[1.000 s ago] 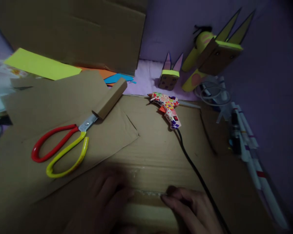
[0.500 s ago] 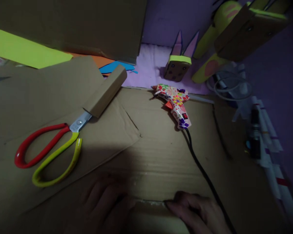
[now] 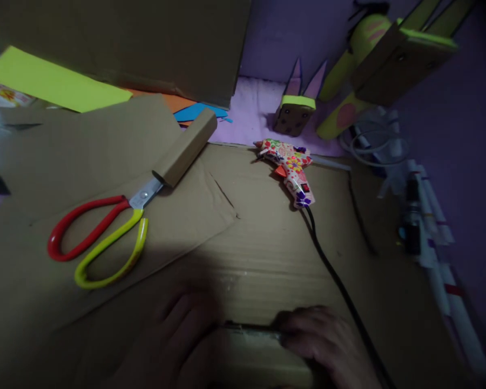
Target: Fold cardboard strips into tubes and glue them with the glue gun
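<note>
At the bottom of the view, my left hand (image 3: 182,340) and my right hand (image 3: 324,337) grip a cardboard piece (image 3: 253,354) from its two sides, fingers bent round it. A thin, pale, uneven line runs along its far edge. Shadow hides my fingertips. Beyond the hands lies a flower-patterned glue gun (image 3: 294,165), nozzle pointing left, with its black cord running down past my right hand. To the left are scissors (image 3: 140,202) with one red and one yellow handle, their blades inside a folded cardboard sleeve (image 3: 188,148).
Cardboard sheets (image 3: 117,146) cover the surface. Yellow paper (image 3: 60,81) and blue paper (image 3: 196,112) lie at the back. A small eared cardboard figure (image 3: 294,116) stands near a larger one (image 3: 400,65). Markers (image 3: 433,210) line the right side, and a large cardboard panel (image 3: 125,43) rises behind.
The view has shifted a little, showing more of the left side. My right hand's fingers now lie further over the cardboard piece, and its far edge looks tilted differently.
</note>
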The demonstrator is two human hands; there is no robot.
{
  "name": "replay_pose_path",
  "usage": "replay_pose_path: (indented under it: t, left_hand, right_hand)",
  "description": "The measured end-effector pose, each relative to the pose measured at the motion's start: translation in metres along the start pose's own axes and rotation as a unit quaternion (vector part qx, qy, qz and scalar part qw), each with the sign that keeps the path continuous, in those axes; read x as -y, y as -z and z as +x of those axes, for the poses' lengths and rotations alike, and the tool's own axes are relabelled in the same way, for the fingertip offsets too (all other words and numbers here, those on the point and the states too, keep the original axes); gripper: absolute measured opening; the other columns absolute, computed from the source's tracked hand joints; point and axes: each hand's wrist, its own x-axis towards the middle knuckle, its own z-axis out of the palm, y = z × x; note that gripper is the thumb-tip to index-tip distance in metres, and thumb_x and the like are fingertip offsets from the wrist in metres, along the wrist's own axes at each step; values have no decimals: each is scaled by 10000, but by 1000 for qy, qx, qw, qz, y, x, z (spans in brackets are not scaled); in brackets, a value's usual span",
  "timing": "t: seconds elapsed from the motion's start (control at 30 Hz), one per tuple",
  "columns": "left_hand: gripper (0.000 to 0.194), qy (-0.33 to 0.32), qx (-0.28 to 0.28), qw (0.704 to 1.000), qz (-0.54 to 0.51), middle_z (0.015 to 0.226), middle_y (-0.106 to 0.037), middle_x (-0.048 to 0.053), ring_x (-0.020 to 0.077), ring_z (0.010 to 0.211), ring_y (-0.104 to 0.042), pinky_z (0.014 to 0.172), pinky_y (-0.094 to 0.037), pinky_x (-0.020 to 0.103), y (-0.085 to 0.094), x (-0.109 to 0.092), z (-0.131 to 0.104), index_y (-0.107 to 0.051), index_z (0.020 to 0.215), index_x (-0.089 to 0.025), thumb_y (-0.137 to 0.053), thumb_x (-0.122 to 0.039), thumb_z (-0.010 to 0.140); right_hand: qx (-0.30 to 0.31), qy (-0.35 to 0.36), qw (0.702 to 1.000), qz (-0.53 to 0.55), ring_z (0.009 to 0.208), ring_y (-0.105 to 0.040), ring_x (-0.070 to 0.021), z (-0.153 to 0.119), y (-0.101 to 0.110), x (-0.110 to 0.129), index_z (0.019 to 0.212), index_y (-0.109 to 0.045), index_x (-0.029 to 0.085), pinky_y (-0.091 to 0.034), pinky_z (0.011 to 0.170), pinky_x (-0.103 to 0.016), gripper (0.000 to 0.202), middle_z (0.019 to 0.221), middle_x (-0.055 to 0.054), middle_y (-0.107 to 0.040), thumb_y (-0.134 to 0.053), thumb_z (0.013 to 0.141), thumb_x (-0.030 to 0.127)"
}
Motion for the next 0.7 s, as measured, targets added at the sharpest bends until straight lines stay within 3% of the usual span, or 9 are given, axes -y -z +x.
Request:
replay_pose_path:
  t: [0.13,0.27,0.43,0.7]
  left_hand:
    - [95,12,-8,999,30,839,-657,35,182,755,-578,709,-484,316,9,-14,4,-600,855,-203,-529,-238,802]
    - [204,18,23,999,36,927,-635,32,191,814,-578,777,-481,342,11,-23,0,-595,906,-225,-522,-141,735]
    - [270,-9,-48,996,76,1002,-601,72,227,925,-570,845,-481,403,4,-30,-11,-537,1009,-197,-448,-109,769]
    - [219,-18,-69,991,110,1000,-595,96,205,924,-582,834,-510,340,-3,-35,-17,-526,987,-174,-420,-109,807]
  right_hand:
    - [-27,-16,999,-28,862,-653,-244,1,-1,15,1241,-491,262,-480,821,-384,484,932,-51,-697,-616,780,343]
    - [-48,21,999,-4,883,-616,-223,-2,-8,28,1162,-548,232,-476,842,-409,407,924,-58,-640,-604,761,195]
    - [-66,3,997,34,1019,-542,-219,-7,-18,39,1167,-503,206,-510,820,-358,394,1092,-94,-552,-567,787,125]
    - [-91,-11,992,81,1007,-535,-193,-10,-26,45,1167,-471,190,-511,819,-318,386,1074,-87,-523,-553,804,89]
